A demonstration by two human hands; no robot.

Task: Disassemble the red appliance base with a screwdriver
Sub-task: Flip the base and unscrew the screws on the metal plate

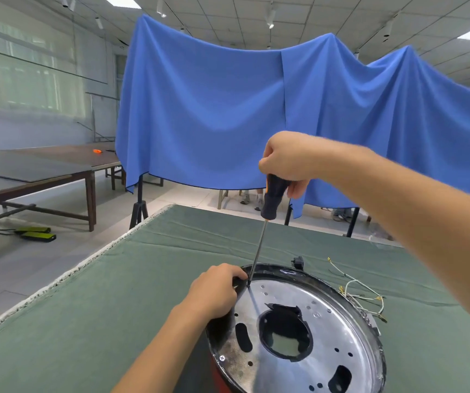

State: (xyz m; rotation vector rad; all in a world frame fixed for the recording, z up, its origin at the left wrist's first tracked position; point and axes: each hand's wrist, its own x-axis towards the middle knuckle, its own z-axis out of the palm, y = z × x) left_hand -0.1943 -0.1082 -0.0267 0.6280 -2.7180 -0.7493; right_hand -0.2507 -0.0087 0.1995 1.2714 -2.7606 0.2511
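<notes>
Appliance base on table; loose wires right; curtain behind

Head-worn view, forward and downward

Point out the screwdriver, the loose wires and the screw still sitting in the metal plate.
screwdriver [273,194]: head view, on its dark handle below the right hand.
loose wires [365,296]: head view, on the pale strands right of the base.
screw [222,357]: head view, on its cross-slotted head at the plate's near-left edge.

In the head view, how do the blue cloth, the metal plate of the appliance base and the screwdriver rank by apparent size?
1. blue cloth, by far
2. metal plate
3. screwdriver

The plate is nearest the camera, so true sizes stay unsure.
</notes>
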